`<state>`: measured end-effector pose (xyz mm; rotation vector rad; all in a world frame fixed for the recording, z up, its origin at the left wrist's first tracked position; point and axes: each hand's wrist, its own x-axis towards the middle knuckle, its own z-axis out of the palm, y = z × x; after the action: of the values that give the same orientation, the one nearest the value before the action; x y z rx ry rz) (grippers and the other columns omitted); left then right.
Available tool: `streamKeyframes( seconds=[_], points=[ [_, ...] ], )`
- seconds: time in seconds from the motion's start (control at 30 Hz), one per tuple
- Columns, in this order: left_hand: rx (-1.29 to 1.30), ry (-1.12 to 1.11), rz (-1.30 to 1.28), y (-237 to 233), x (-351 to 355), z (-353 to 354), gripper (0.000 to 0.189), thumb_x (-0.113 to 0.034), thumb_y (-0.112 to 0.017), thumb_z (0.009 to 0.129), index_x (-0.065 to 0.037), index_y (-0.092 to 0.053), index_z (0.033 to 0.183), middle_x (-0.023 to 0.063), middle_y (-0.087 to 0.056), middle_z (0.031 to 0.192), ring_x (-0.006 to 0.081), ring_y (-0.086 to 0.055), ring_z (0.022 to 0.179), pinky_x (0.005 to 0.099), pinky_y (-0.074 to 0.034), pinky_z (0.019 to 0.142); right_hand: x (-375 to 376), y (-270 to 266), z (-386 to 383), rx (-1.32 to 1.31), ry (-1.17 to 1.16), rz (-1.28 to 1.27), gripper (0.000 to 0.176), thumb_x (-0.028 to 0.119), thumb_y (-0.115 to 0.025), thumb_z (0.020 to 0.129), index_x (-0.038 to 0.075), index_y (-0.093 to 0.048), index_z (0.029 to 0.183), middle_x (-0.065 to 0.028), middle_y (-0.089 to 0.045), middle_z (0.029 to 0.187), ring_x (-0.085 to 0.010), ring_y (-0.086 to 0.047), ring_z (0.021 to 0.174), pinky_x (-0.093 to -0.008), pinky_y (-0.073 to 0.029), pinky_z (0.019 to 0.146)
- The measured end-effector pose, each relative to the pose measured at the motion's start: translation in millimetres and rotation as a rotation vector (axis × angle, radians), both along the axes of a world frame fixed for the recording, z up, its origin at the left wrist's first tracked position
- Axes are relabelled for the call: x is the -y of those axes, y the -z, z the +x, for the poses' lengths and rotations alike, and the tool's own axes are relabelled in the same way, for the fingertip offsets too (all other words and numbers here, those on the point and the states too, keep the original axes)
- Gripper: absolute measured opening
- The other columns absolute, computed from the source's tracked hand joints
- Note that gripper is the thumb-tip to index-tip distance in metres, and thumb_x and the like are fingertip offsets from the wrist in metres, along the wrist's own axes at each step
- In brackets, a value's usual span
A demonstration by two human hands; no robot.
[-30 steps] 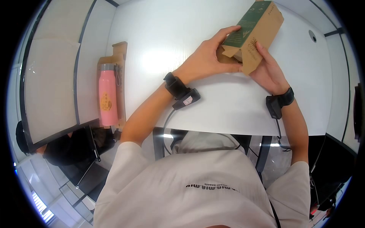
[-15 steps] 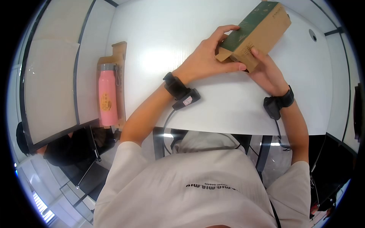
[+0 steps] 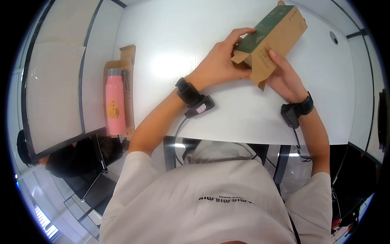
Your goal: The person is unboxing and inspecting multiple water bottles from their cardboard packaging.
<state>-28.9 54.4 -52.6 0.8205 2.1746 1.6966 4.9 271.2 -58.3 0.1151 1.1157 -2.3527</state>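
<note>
A glossy white table (image 3: pixel 227 114) fills the middle of the view, with pale partitions around it and a round black cable hole (image 3: pixel 334 38) towards its far right. You sit at the near side in a light T-shirt (image 3: pixel 219 195), a black strapped device on each wrist. The brown and green cardboard box (image 3: pixel 280 34) is at the far side, right of centre, slanted so that its far end points right and its near end points left, towards you. Your left hand (image 3: pixel 221 61) grasps the near end, fingers on the green side, with the thumb reaching beneath the cardboard. Your right hand (image 3: pixel 288 79) grips the box from the right, thumb pressed on the printed brown face. What has just changed is that near end: a moment ago its flaps sat closer in around your left thumb, and now a brown flap (image 3: pixel 261 72) hangs down and outward, partly covering that thumb. The end therefore looks open, though you cannot tell what is inside. On the left, well apart from your hands, a pink bottle (image 3: pixel 115 97) with a grey lid sits against an opened piece of brown cardboard (image 3: pixel 128 61), apparently unmoved.
</note>
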Motion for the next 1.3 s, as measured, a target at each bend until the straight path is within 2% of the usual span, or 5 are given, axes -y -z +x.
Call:
streamKeyframes(
  seconds=[0.87, 1.0, 1.07, 1.17, 1.3],
  points=[
    [-0.041, -0.113, 0.037, 7.2, 4.7, -5.1, 0.056, 0.006, -0.060, 0.084, -0.015, -0.051, 0.135, 0.0111, -0.069, 0.088, 0.0184, -0.066, 0.079, 0.0288, -0.051, 0.075, -0.4, 0.6, 3.0, -0.123, -0.088, 0.106, 0.065, 0.037, -0.065, 0.096, 0.007, -0.037, 0.145, -0.0066, -0.049, 0.139, -0.0181, -0.046, 0.128, -0.0393, -0.042, 0.104],
    [0.081, 0.014, 0.063, 2.4, 8.8, -7.3, 0.067, -0.005, -0.067, 0.086, -0.015, -0.040, 0.147, 0.0082, -0.068, 0.104, 0.0172, -0.063, 0.101, 0.0311, -0.048, 0.091, 1.9, -6.8, 5.0, -0.090, -0.054, 0.125, 0.063, 0.033, -0.063, 0.097, 0.003, -0.036, 0.146, -0.0083, -0.049, 0.141, -0.0196, -0.047, 0.131, -0.0395, -0.039, 0.110],
    [0.090, 0.176, 0.041, 4.9, 22.2, -17.8, 0.085, -0.007, -0.075, 0.080, -0.012, -0.031, 0.152, 0.0140, -0.055, 0.135, 0.0260, -0.055, 0.124, 0.0386, -0.038, 0.109, -2.6, -4.3, 2.0, -0.025, -0.004, 0.074, 0.060, 0.037, -0.061, 0.097, 0.005, -0.041, 0.144, -0.0061, -0.052, 0.139, -0.0182, -0.048, 0.129, -0.0381, -0.040, 0.107],
    [0.278, 0.261, 0.270, 20.0, 43.3, -38.2, 0.078, -0.010, -0.072, 0.085, -0.009, -0.030, 0.152, 0.0189, -0.047, 0.144, 0.0304, -0.053, 0.128, 0.0402, -0.040, 0.109, -6.6, -6.6, 0.8, 0.032, 0.000, 0.076, 0.055, 0.039, -0.060, 0.097, 0.006, -0.047, 0.140, -0.0048, -0.057, 0.132, -0.0159, -0.053, 0.122, -0.0369, -0.043, 0.101],
    [0.101, -0.487, 0.437, 19.9, 41.1, -50.2, 0.046, -0.031, -0.055, 0.100, -0.001, -0.049, 0.135, 0.0136, -0.057, 0.131, 0.0232, -0.056, 0.120, 0.0360, -0.044, 0.102, -13.2, -4.3, -2.7, 0.042, -0.150, 0.151, 0.053, 0.040, -0.059, 0.097, 0.006, -0.051, 0.136, -0.0052, -0.061, 0.126, -0.0135, -0.058, 0.113, -0.0311, -0.046, 0.095]
  ],
)
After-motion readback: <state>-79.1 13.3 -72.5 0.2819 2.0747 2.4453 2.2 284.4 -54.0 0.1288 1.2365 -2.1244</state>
